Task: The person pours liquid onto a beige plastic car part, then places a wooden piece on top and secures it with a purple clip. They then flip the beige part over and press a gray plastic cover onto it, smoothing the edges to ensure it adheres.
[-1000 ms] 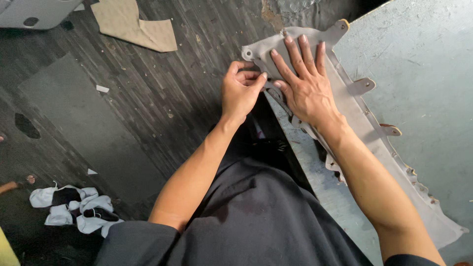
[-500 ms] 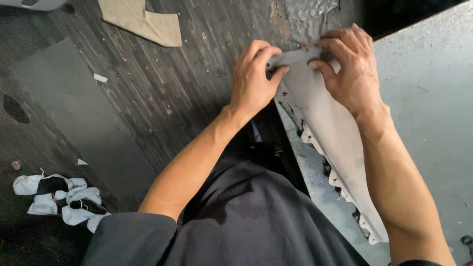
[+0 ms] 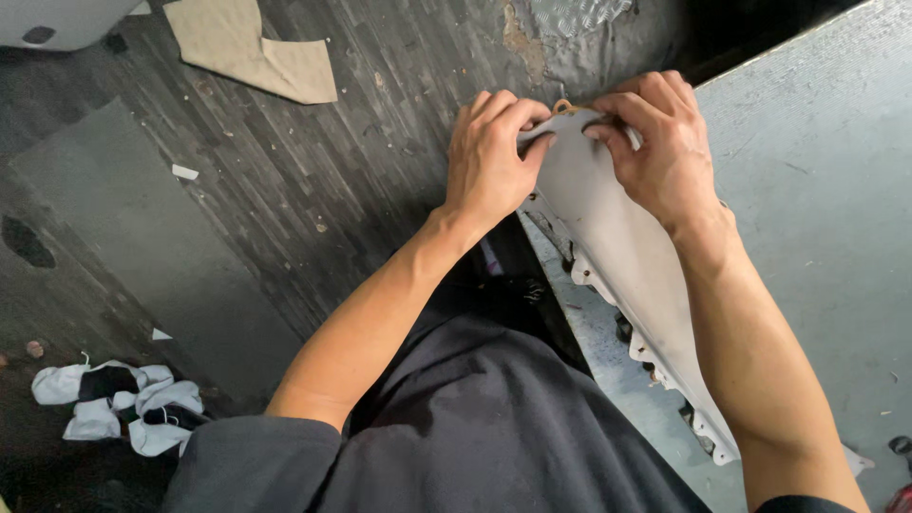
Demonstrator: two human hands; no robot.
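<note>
A long, narrow grey panel (image 3: 617, 247) with clips along its lower edge stands tilted on its edge against the front of a grey workbench (image 3: 817, 190). My left hand (image 3: 489, 161) pinches the panel's top end from the left. My right hand (image 3: 660, 152) grips the same end from the right, fingers curled over it. A small tan piece shows between the two hands at the panel's tip. The panel's far face is hidden from me.
The floor below is dark wood planks (image 3: 313, 190). A beige fabric offcut (image 3: 252, 47) lies at the top left, a grey mat (image 3: 123, 228) at the left, and a heap of white and black rags (image 3: 119, 408) at the lower left.
The panel lay flat on the workbench under my right palm; it has been lifted and turned onto its edge. Both hands now pinch its top end.
</note>
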